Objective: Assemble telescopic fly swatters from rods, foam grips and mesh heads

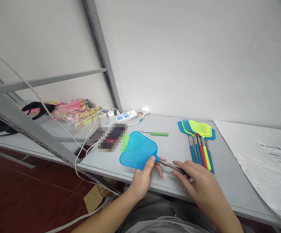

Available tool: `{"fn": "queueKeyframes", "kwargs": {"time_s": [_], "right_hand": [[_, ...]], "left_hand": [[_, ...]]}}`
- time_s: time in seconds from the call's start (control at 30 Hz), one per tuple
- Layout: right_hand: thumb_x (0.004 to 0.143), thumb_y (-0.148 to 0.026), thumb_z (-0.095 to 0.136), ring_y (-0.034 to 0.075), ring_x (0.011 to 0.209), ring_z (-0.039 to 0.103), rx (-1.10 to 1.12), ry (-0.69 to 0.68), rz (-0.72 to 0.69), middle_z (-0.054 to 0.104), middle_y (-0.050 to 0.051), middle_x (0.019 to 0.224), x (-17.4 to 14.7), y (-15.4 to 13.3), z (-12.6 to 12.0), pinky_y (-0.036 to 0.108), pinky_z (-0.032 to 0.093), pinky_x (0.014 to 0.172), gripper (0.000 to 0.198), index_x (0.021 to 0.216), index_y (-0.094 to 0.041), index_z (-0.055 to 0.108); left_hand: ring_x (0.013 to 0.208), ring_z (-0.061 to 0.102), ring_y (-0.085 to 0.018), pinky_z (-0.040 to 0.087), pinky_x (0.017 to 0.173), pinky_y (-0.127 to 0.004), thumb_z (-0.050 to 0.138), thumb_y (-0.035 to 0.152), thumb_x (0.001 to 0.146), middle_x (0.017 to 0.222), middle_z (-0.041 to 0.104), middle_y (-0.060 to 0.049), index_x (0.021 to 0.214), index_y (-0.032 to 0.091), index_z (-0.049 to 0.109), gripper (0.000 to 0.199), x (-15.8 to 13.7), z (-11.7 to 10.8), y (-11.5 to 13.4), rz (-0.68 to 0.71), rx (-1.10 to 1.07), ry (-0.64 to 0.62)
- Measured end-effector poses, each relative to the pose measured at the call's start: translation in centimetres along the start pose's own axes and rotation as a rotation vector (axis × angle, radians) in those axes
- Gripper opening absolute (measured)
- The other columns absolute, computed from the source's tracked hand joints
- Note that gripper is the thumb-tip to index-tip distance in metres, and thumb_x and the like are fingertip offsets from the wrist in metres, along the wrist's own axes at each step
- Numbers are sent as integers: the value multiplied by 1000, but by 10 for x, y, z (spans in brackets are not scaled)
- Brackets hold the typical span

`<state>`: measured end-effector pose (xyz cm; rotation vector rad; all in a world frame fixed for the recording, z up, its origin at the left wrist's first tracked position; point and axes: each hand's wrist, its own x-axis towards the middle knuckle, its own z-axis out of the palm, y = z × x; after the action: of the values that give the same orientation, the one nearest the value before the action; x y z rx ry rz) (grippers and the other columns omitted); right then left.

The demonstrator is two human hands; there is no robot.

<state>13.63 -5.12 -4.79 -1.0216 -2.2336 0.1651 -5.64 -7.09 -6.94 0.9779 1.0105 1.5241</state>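
Observation:
A blue fly swatter (139,150) with a perforated head is held above the front of the table. My left hand (144,178) grips it where the head meets the metal shaft, thumb on top. My right hand (196,178) is closed around its dark blue handle end, which the fingers partly cover. Behind the blue head lies a bright green piece (125,142), mostly hidden. A thin metal rod with a green handle (159,133) lies farther back on the table. To the right, several fly swatters (201,145) in blue, yellow and red lie stacked together.
A power strip (127,115) with plugs and white cables stands by the wall. A blurred-out object (112,138) lies at the table's left. A grey metal rack (57,142) holds colourful bagged items (74,111). White plastic sheeting (264,155) covers the right side.

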Motion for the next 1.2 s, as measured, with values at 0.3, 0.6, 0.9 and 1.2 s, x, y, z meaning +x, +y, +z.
{"fn": "queueKeyframes", "kwargs": {"time_s": [0.3,0.6,0.9,1.2], "right_hand": [[95,-31,55,18,75,67,183,18,40,71,5,85,-19,16,0,26,54,66,16,104,-23,66],[96,-26,56,14,61,62,132,92,-38,67,2,73,-15,6,3,24,47,55,15,105,-21,67],[94,-26,59,16,67,69,231,139,67,74,4,80,-17,1,6,23,52,60,13,98,-20,71],[89,-46,60,21,79,68,499,83,457,74,4,84,-9,-3,-13,27,50,67,28,86,-23,75]], "left_hand": [[94,66,-23,51,65,-30,55,50,92,103,71,-11,103,15,68,38,10,4,1,51,-318,258],[55,60,-11,48,62,-29,58,43,92,96,76,-9,97,18,55,26,10,7,5,19,-229,177],[54,61,-12,50,67,-32,53,45,95,100,76,-11,96,17,57,28,8,4,2,21,-131,136],[91,67,-22,49,82,-34,46,45,98,94,76,-8,90,18,73,38,27,20,39,213,123,41]]}}
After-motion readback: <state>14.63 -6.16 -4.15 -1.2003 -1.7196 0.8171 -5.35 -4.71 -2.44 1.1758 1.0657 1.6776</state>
